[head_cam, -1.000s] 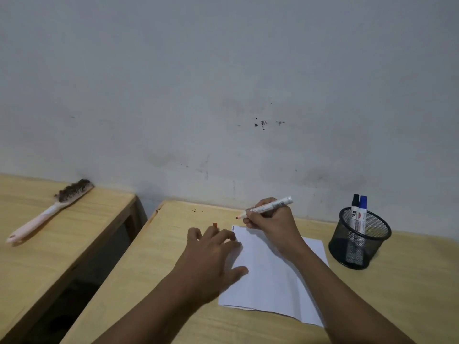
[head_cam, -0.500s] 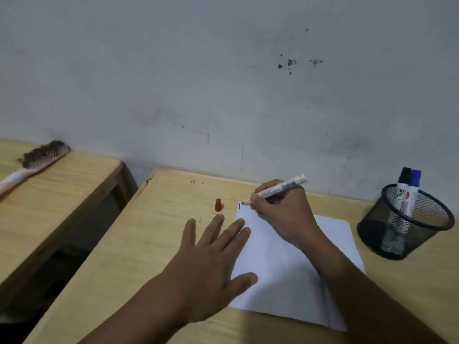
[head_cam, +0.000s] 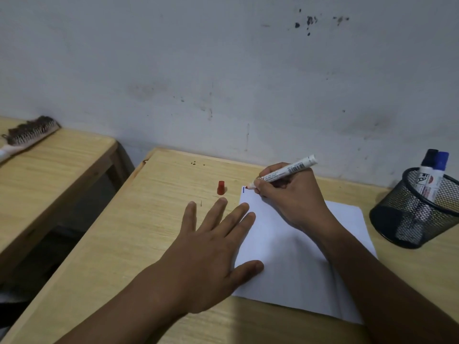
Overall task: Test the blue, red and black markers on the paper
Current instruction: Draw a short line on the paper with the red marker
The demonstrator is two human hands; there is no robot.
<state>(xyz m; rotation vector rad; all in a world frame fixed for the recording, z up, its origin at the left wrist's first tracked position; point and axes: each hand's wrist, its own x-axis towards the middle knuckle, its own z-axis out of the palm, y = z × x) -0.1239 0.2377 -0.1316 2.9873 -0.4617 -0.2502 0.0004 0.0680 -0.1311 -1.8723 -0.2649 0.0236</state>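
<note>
A white sheet of paper (head_cam: 293,264) lies on the wooden desk (head_cam: 139,234). My right hand (head_cam: 293,199) grips the uncapped red marker (head_cam: 285,172), its red tip touching the paper's far left corner beside a short blue stroke (head_cam: 244,190). The marker's red cap (head_cam: 221,187) stands upright on the desk just left of the paper. My left hand (head_cam: 213,249) lies flat with fingers spread, thumb and two fingertips on the paper's left edge. The black-capped marker (head_cam: 427,170) and blue-capped marker (head_cam: 440,172) stand in a black mesh cup (head_cam: 412,219) at the right.
A second wooden desk (head_cam: 49,175) stands to the left across a dark gap, with a pink-handled wire brush (head_cam: 27,135) on it. A stained white wall (head_cam: 223,70) rises right behind both desks.
The view has tilted down and come closer. My left hand let the red cap stand on the desk and flattened beside the paper. The marker tip came down onto the paper's corner.
</note>
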